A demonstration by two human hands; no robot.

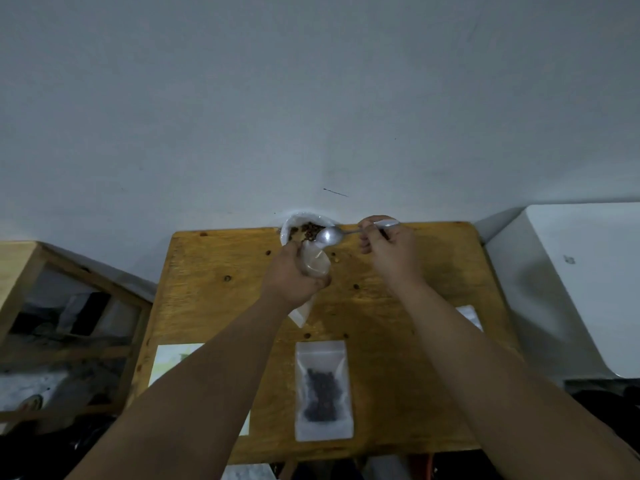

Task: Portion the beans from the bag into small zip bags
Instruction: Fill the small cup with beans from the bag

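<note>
The bean bag (304,227) sits open at the table's (214,306) far edge. Our right hand (389,249) pinches a spoon (330,236) by its handle, bowl at the bag's mouth. Our left hand (291,278) grips a small zip bag (314,263) just beside it. We judge this the scooping step; next, the beans must be tipped cleanly into the held bag. A filled zip bag (323,389) lies by the near edge.

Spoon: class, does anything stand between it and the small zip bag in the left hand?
Nothing visible does. The spoon, pinched by the right hand, lies by the top of the small zip bag the left hand grips.
</note>
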